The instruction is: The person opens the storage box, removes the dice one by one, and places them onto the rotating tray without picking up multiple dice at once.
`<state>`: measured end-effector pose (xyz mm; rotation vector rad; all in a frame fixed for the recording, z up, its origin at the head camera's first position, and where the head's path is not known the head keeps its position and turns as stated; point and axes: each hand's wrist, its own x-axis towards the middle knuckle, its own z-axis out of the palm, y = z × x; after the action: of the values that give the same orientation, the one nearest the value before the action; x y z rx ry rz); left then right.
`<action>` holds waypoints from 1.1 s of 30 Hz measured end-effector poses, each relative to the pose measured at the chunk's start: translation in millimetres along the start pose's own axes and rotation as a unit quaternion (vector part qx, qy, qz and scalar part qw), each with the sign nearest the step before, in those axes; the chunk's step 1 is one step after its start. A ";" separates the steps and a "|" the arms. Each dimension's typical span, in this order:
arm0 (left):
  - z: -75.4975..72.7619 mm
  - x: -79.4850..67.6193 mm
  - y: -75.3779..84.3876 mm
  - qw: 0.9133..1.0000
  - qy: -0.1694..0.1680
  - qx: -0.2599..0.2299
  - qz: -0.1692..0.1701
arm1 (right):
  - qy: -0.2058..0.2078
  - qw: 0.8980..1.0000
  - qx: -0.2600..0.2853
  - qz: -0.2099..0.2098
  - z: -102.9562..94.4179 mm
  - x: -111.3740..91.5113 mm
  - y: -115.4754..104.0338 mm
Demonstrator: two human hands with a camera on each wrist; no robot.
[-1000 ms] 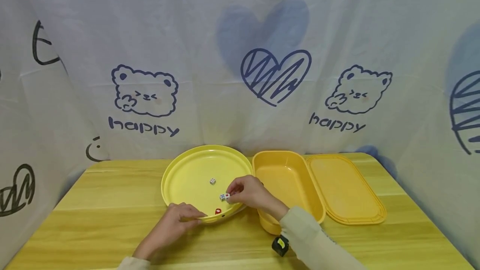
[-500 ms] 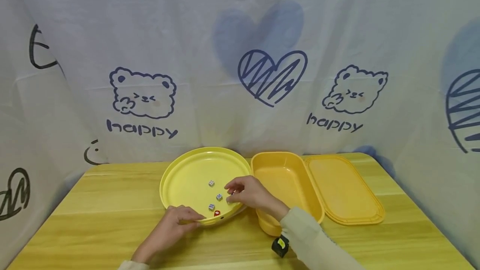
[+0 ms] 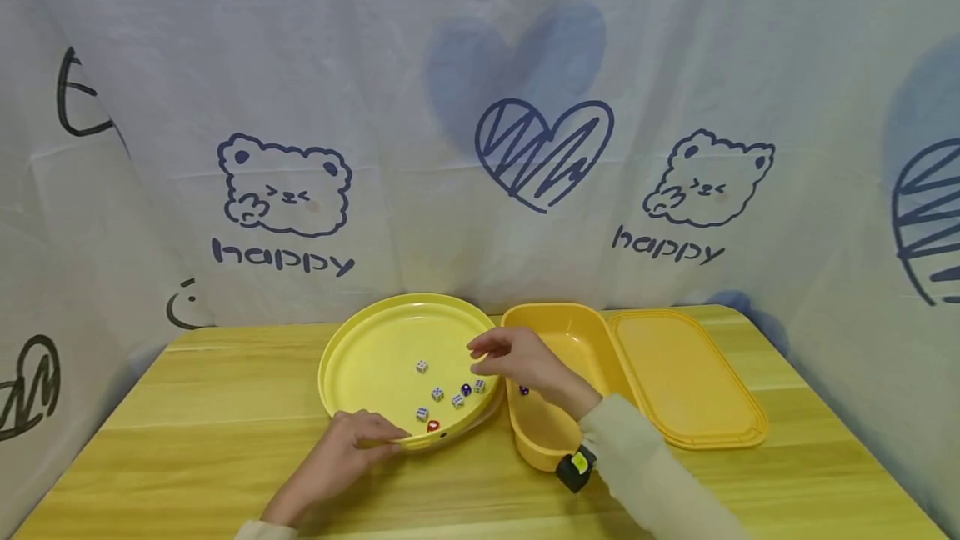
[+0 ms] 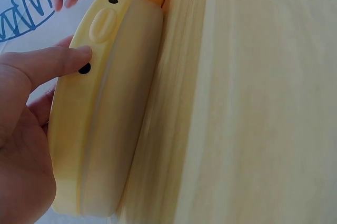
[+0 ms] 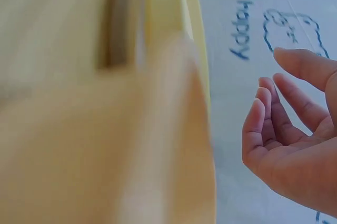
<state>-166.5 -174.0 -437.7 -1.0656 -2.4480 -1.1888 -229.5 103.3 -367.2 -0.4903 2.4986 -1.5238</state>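
Note:
A round yellow tray [image 3: 375, 332] stands on the table with dice inside it. Several white dice [image 3: 437, 394], a red die [image 3: 432, 426] and a dark blue die [image 3: 466, 389] lie toward its near right side. My left hand [image 3: 358, 444] grips the near rim, the thumb [image 4: 63, 61] pressed on the outer wall beside a black dot. Over the gap between tray and orange box [image 3: 536, 440], my right hand [image 3: 525, 361] is raised with loosely bent fingers and nothing between them. Another dark die [image 3: 523, 390] is inside the box, partly beside the wrist.
To the right of the box lies its flat orange lid [image 3: 690, 377] on the wooden table [image 3: 225, 407]. A black wrist device [image 3: 576, 468] sits under the right sleeve. Behind the table hangs a printed cloth [image 3: 420, 190].
My right hand has let go of dice in the tray and moved up and right toward the box. More dice now show spread in the tray. The left hand keeps its grip.

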 end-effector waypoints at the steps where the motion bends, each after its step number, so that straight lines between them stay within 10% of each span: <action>1: -0.4 0.2 0.3 1.000 -0.001 0.002 -0.005 | 0.006 1.000 0.002 0.006 -4.8 1.0 0.2; 15: -4.5 2.6 2.0 0.999 -0.006 0.023 -0.025 | 0.035 0.997 -0.013 0.063 -50.2 17.7 11.9; 33: -2.7 -0.2 0.9 1.000 -0.003 0.011 -0.011 | 0.019 0.997 -0.026 0.066 -48.5 41.7 72.4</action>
<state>-165.9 -175.8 -435.6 -1.0394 -2.4788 -1.1632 -297.1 158.9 -408.1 -0.3007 2.5484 -1.4356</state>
